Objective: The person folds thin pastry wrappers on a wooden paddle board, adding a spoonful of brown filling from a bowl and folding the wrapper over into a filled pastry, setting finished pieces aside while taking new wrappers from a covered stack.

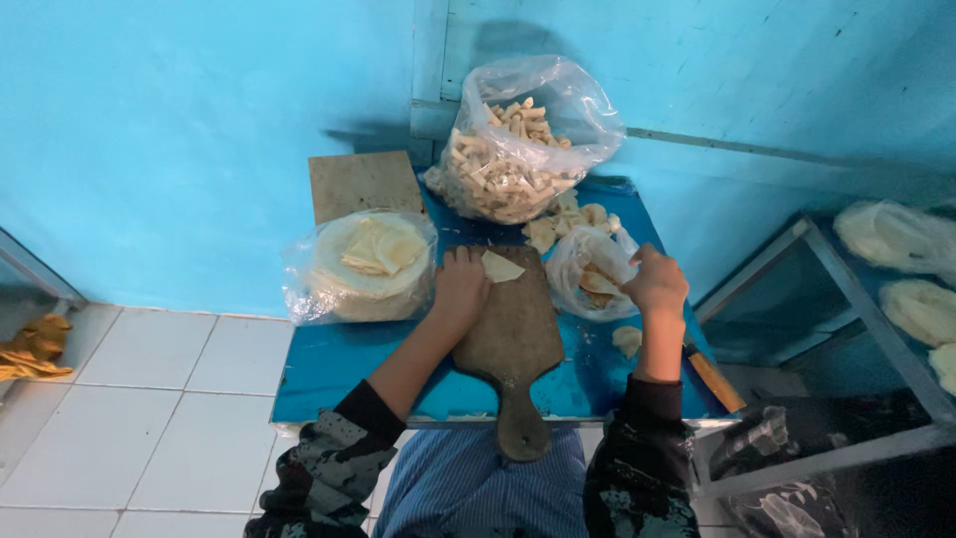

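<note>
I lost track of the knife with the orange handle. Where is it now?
In the head view, the knife lies at the blue table's right edge, just below the right hand, right of the wooden cutting board.

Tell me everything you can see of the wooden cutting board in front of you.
The wooden cutting board is a dark, worn paddle shape with a short rounded handle that points toward the person and overhangs the blue table's near edge. It lies flat on the table. A pale triangular piece of dough sheet rests at its far end, and the left hand presses on the board's far left corner beside that piece.
</note>
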`<state>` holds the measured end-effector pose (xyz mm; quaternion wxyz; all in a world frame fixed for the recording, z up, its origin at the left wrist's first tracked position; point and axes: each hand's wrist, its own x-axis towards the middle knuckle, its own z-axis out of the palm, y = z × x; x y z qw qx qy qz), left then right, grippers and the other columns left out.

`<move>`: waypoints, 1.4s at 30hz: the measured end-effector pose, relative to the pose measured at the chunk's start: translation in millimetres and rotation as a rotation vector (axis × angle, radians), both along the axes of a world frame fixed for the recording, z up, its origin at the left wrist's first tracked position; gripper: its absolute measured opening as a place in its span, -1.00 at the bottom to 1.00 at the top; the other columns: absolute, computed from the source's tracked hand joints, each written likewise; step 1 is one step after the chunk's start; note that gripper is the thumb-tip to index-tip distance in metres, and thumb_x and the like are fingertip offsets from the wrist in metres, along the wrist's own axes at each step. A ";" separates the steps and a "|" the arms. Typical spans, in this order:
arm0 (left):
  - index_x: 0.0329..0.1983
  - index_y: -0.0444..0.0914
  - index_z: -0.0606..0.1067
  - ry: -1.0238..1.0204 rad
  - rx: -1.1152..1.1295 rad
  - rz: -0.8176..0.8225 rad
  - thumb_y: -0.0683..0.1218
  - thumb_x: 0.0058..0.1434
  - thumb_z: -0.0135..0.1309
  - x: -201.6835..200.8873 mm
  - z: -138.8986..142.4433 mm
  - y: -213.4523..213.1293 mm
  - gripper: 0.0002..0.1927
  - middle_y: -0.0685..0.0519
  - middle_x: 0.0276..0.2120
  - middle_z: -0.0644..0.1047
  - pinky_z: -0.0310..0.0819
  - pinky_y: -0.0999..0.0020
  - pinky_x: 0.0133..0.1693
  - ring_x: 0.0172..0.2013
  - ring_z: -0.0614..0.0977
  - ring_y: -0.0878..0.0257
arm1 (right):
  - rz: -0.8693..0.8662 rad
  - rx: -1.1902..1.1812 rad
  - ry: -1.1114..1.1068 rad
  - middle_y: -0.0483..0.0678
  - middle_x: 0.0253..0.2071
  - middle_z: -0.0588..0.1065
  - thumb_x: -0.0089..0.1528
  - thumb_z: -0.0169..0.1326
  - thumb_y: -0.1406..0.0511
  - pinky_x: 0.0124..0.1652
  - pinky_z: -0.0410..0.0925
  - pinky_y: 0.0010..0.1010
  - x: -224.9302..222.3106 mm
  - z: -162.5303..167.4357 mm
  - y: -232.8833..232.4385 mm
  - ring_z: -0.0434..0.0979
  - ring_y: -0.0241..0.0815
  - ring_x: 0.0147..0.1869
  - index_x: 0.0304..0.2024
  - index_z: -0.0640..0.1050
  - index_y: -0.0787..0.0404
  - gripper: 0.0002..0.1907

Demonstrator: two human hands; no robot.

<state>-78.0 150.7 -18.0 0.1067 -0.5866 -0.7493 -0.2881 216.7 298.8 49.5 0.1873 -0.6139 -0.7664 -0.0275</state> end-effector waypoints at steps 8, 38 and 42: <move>-0.07 -0.30 0.50 -0.087 -0.014 -0.031 0.01 0.10 0.27 -1.1 8.9 -3.4 -0.59 -0.11 -0.08 0.49 0.51 -0.03 -0.12 0.00 0.52 -0.10 | 0.106 0.004 -0.039 0.04 -0.24 0.61 -0.07 0.39 0.31 -0.14 0.43 -0.03 -1.2 -9.8 0.2 0.60 0.14 -0.04 -0.17 0.56 0.06 -0.58; -0.10 -0.29 0.36 -0.358 0.154 -0.188 -0.17 0.19 0.12 -7.5 10.3 0.6 -0.74 -0.24 -0.26 0.57 0.47 -0.14 -0.20 -0.21 0.60 -0.24 | 0.177 0.129 0.508 0.13 -0.37 0.62 0.05 0.23 0.50 -0.26 0.49 -0.20 15.7 -31.7 -1.9 0.69 0.07 -0.24 -0.14 0.48 0.28 -0.67; -0.09 -0.28 0.35 -0.370 0.198 -0.212 -0.21 0.17 0.10 -8.8 12.8 -0.9 -0.73 -0.25 -0.28 0.56 0.46 -0.15 -0.22 -0.24 0.60 -0.26 | 0.284 0.160 0.642 0.14 -0.28 0.60 0.12 0.08 0.55 -0.22 0.53 -0.25 5.9 -40.1 0.0 0.75 0.00 -0.17 -0.09 0.45 0.28 -0.70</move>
